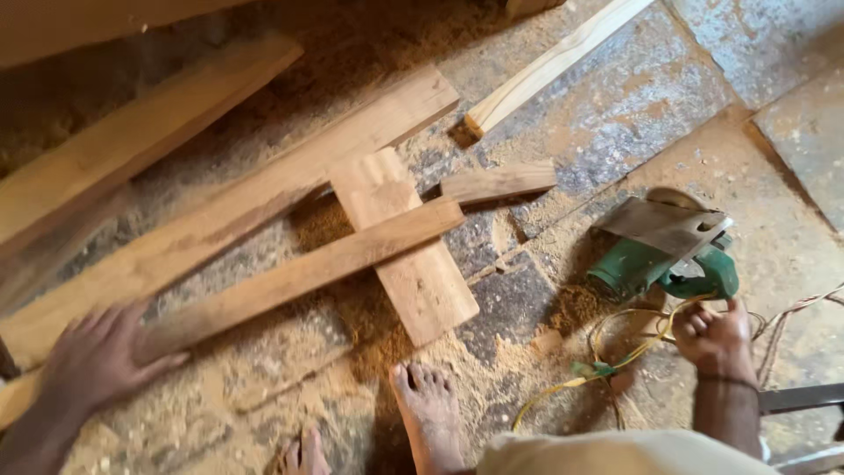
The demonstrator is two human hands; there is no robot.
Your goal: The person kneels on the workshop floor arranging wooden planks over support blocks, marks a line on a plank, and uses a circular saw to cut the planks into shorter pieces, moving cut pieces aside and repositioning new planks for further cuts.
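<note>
On the floor (615, 105), a long plank (220, 211) runs from the lower left toward the upper middle. In front of it a narrower plank (299, 273) lies nearly parallel, crossing over a short board (413, 264) and passing under the left hand (97, 356) at the left edge. A small offcut (497, 182) lies right of the crossing. A slat (554, 63) lies toward the top right. The power saw (664, 251) sits at right, the right hand (716, 339) just in front of it, over the cord (607, 352). A bare foot (431, 413) stands at the bottom middle.

seen from above: a left hand (101, 356) lies flat on the near end of a long wooden plank (299, 273), which crosses a short board (404, 246) on a sawdust-covered stone floor (633, 97). the right hand (714, 339) grips the handle of a green circular saw (664, 255) beside tangled yellow cord (615, 352). a bare foot (429, 413) stands between.
</note>
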